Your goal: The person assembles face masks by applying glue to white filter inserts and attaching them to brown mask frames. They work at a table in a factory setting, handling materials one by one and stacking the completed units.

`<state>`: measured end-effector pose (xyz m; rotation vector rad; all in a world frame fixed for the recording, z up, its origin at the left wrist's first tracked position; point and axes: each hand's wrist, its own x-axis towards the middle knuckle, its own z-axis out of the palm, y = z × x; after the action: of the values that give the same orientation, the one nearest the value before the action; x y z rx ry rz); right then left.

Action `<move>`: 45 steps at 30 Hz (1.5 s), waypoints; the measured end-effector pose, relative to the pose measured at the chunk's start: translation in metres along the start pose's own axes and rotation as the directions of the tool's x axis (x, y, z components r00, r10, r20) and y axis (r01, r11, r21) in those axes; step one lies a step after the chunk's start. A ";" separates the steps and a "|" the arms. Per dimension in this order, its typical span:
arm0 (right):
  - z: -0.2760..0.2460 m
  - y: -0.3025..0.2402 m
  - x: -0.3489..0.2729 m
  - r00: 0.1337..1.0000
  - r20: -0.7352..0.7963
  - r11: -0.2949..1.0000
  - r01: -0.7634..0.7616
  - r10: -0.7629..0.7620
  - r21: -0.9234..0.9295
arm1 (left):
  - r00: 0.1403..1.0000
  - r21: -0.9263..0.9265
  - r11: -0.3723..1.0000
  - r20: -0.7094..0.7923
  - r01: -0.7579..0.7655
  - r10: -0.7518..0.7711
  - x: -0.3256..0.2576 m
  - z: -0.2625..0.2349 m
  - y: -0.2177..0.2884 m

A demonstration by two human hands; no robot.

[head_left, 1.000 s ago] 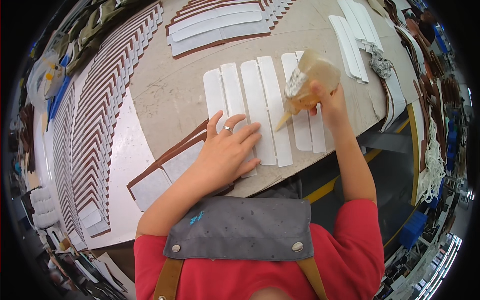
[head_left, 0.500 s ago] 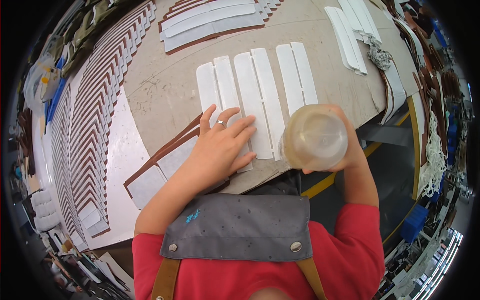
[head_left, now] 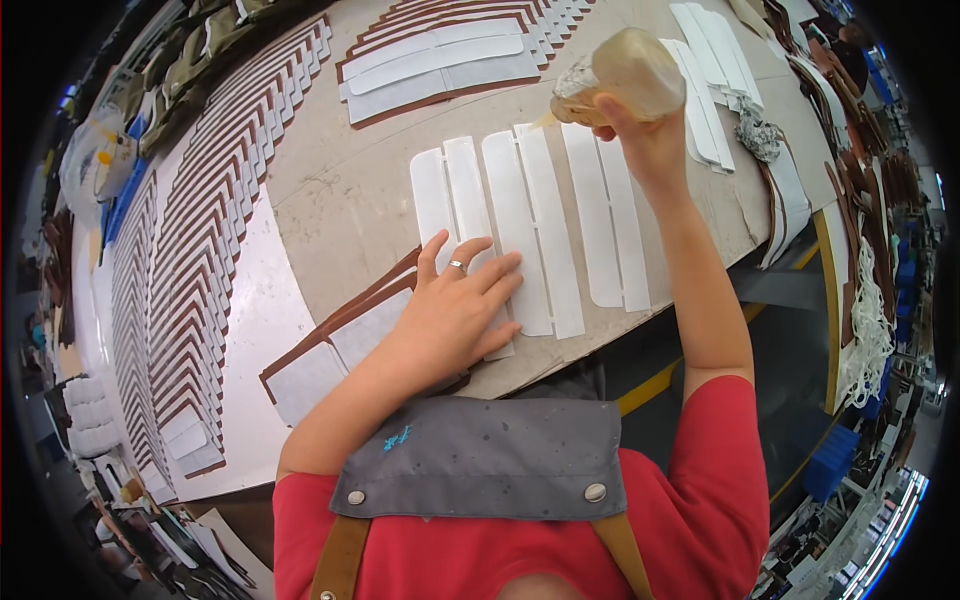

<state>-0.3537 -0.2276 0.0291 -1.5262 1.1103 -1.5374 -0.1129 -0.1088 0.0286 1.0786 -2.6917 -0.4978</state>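
Observation:
My right hand (head_left: 640, 140) is wrapped round a translucent, yellowish squeeze bottle (head_left: 640, 70), tilted so that its narrow tip points down and left. That tip is at the far end of the middle pair of long white strips (head_left: 533, 230). With fingers spread, my left hand (head_left: 455, 305) lies flat on the left pair of white strips (head_left: 450, 195). A third pair of white strips (head_left: 607, 230) lies to the right, below my right forearm. Beside my left forearm are brown-edged white panels (head_left: 330, 350), partly covered by that arm.
Rows of overlapping brown-edged white pieces (head_left: 200, 240) run along the left of the table (head_left: 330, 190). Another brown-edged stack (head_left: 440, 70) lies at the far side. More white strips (head_left: 705, 110) and a crumpled grey lump (head_left: 758, 135) are at the far right, near the table's edge.
My right hand has carried the bottle from the near end of the strips to their far end and tipped it. My left hand stays on the left strips.

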 end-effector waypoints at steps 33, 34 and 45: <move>-0.038 0.000 -0.060 0.957 -0.060 0.954 -0.278 0.285 0.112 | 1.000 -0.003 1.000 0.023 0.008 -0.008 0.003 -0.005 0.005; -0.039 -0.002 -0.066 0.954 -0.058 0.951 -0.285 0.293 0.119 | 1.000 0.002 1.000 0.026 0.010 -0.010 0.002 -0.005 0.005; -0.054 -0.020 -0.118 0.894 0.058 0.858 -0.442 0.444 0.262 | 0.999 0.037 0.999 0.039 0.004 -0.006 0.004 -0.005 0.006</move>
<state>-0.3973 -0.1065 0.0032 -0.9957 1.1086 -1.3039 -0.1174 -0.1089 0.0360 1.0969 -2.7433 -0.4763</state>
